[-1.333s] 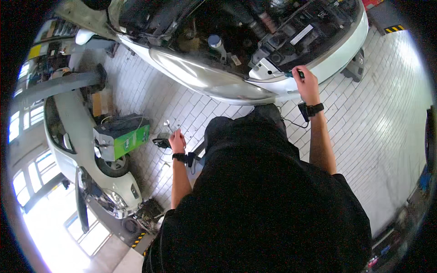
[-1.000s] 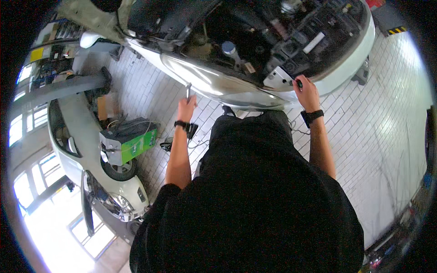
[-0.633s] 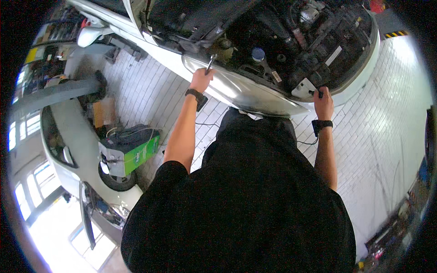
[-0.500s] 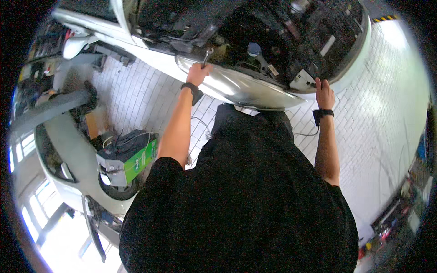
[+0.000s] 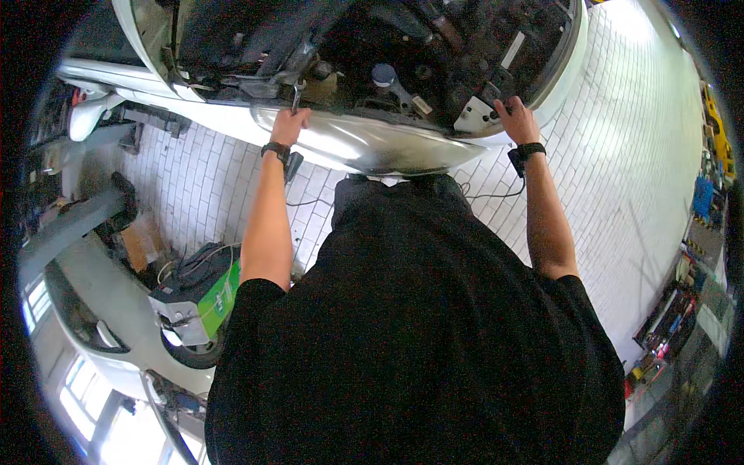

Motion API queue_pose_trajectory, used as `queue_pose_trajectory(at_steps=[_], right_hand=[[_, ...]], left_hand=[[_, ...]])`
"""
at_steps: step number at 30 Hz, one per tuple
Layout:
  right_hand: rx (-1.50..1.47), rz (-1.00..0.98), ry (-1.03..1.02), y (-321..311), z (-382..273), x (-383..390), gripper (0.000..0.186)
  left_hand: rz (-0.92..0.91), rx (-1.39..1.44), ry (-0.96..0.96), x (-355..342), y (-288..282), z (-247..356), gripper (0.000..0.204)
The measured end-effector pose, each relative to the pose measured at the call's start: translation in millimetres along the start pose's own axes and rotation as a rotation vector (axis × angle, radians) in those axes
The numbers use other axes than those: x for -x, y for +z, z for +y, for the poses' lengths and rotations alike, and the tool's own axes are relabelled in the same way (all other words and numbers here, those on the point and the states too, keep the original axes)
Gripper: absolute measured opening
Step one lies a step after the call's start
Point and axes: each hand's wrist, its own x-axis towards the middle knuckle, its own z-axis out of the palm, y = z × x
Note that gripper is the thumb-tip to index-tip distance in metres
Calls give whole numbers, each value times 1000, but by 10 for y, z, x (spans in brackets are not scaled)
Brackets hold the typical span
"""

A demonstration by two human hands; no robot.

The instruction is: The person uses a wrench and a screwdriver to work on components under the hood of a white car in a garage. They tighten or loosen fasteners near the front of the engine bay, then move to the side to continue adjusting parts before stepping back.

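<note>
My left hand (image 5: 289, 127) is closed around a metal wrench (image 5: 298, 94), held upright over the inner edge of the pale car's fender (image 5: 372, 141). The wrench's upper end reaches over the edge of the engine bay (image 5: 349, 46). At the front corner, my right hand (image 5: 519, 122) has its fingers bent over a dark part beside a white bracket (image 5: 473, 116). What those fingers grip, if anything, is too small to make out. Between the hands, a round blue-grey cap (image 5: 383, 75) shows inside the bay.
Behind on the left, a green-and-grey box (image 5: 213, 304) with cables stands by another pale car (image 5: 101, 271). A grey lift arm (image 5: 74, 225) reaches in there. A cable (image 5: 496, 195) lies on the white tiled floor (image 5: 612, 163). Tools and parts (image 5: 666, 325) line the far right.
The whole view has shifted, so car and hands appear further left and higher. My left hand still holds the wrench by the fender; my right hand has edged forward beside the bracket.
</note>
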Motion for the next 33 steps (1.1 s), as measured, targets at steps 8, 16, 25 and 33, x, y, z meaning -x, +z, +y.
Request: queue_pose_trajectory(at_steps=[8,16,25,33], right_hand=[[-44,12,62,48,-3,35,38],[-83,-34,15,-55,-93,101,38],[-72,54,-71,64,167,208,32],[-64,30,-71,-8,87,318,26]], left_hand=[[-17,-77,-51,-71,-26,-62,32],[0,-168,11,-67,-40,-114,39],[16,-129,-42,-135,-28,-164,42],[26,-77,46,-167,7,-224,40]])
